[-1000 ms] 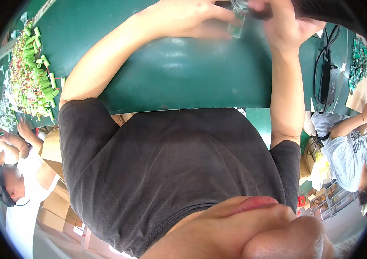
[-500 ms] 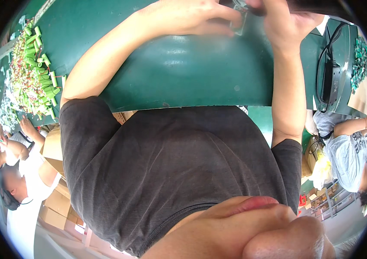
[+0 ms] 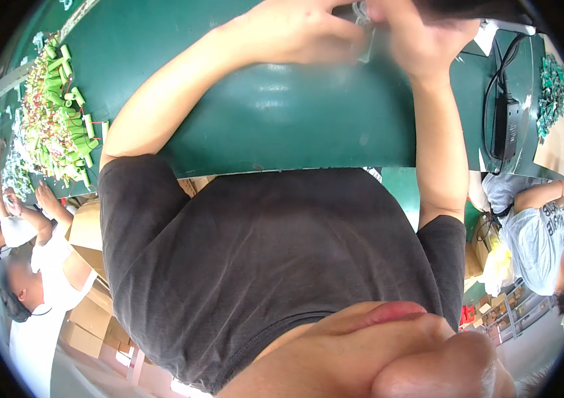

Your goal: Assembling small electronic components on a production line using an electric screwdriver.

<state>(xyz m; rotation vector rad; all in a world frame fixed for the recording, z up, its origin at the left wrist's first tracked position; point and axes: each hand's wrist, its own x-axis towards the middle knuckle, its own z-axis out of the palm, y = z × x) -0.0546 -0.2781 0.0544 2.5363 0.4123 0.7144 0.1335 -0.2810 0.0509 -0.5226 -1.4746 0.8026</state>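
At the top edge, over the green table [image 3: 308,113], my two hands are close together. A small clear plastic piece [image 3: 365,46] is between them. My left hand [image 3: 295,32] reaches in from the left with its fingers bent round this piece, and the fingertips are blurred. From the right, my right hand [image 3: 424,43] curls in with a fingertip at the piece's upper end. Its other fingers are partly cut off by the picture's edge, so its grip is mostly hidden. A dark shape [image 3: 474,9] lies just above the right hand; its kind does not show.
Green cylindrical cells with red wires [image 3: 63,126] are heaped at left. A black power adapter [image 3: 508,126] with cables lies at right, near green circuit boards [image 3: 553,99] and cardboard [image 3: 556,151]. Co-workers sit on both sides: one in white [image 3: 63,272], another in grey [image 3: 527,232].
My left hand appears slightly lower in the picture, and my right hand has shifted a little left. The clear plastic piece stays between them. The whole view has also moved slightly.
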